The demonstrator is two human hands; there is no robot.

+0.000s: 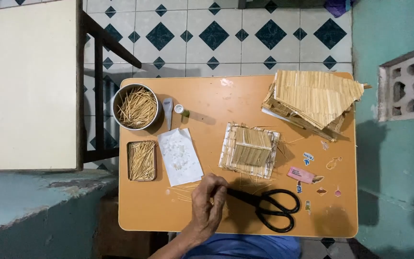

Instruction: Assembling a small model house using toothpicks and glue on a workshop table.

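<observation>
My left hand (208, 201) is curled shut, fingers pinched together on what looks like a thin stick or two; the grip is too small to read for sure. It rests on the orange table (159, 216) near the front edge, touching the blade end of the black scissors (267, 204), whose handles lie to the right. My right hand is out of view. Loose sticks (183, 189) lie scattered just beside my knuckles, so I judge a light pinch near one end would lift a stick cleanly without dragging the others. Just beyond sits the small stick roof panel (249, 150), with the white paper (180, 156) left of it. The front edge is close; the bare tabletop to my left gives the most room.
</observation>
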